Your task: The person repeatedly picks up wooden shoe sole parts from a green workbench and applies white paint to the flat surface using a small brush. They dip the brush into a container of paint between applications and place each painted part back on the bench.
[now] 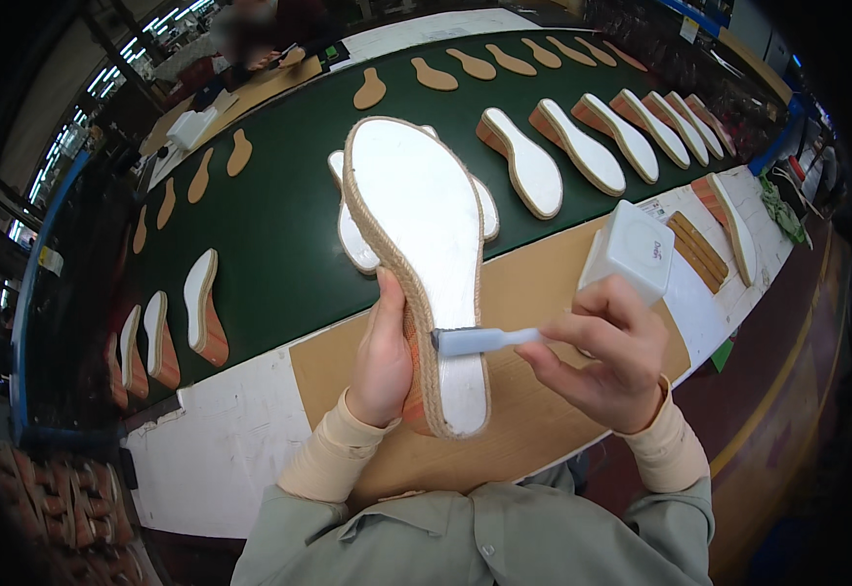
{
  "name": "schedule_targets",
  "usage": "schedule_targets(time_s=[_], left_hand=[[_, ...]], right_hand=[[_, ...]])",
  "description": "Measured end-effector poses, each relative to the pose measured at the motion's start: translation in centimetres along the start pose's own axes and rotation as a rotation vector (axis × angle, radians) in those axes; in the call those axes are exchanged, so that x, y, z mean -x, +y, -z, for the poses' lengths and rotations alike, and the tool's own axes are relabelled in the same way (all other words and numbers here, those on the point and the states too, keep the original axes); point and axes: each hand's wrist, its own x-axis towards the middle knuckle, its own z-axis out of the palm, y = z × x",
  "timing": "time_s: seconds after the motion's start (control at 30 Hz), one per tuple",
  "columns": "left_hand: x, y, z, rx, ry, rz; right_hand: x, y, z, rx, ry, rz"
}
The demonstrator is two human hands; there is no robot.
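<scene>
My left hand [383, 354] is closed around the side of a wedge shoe sole [414, 190], whose white top faces me, toe end up. A braided rope-like edge runs round it, and the wedge side shows orange-pink. Between thumb and fingers, my right hand [609, 354] grips the handle of a pale blue-grey brush [475, 340]. The brush head lies across the white surface near the heel part, its dark bristle edge at the sole's left rim. Just beyond my right hand is a white plastic container [633, 252]. Other white-topped soles [353, 234] are partly hidden behind the held one.
A green conveyor belt [279, 230] carries rows of wedge soles [582, 146] and flat tan insoles [369, 90]. Brown cardboard [533, 410] covers the near ledge. Brown strips [697, 252] and another wedge sole [733, 227] lie at right. A person [270, 39] works across the belt.
</scene>
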Motion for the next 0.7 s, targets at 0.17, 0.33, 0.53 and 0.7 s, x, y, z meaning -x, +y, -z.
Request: schedule_targets(time_s=[0.17,0.33,0.53,0.7], left_hand=[[0.3,1.0,0.8,0.106,-0.08,0.123],[0.5,1.4,-0.8,0.004,-0.109,0.269],[0.4,1.5,1.5,0.217,-0.329,0.379],[1.3,3.3,-1.8,-0.007,-0.071,0.494]], right_hand=[[1.0,-1.0,0.6,-0.198,-0.212,0.218],[-0.5,0.6,0.1,-0.078,-0.097,0.149],[0.6,-0.7,0.4,-0.261,-0.23,0.241],[-0.2,1.0,-0.4,-0.065,-0.055,0.098]])
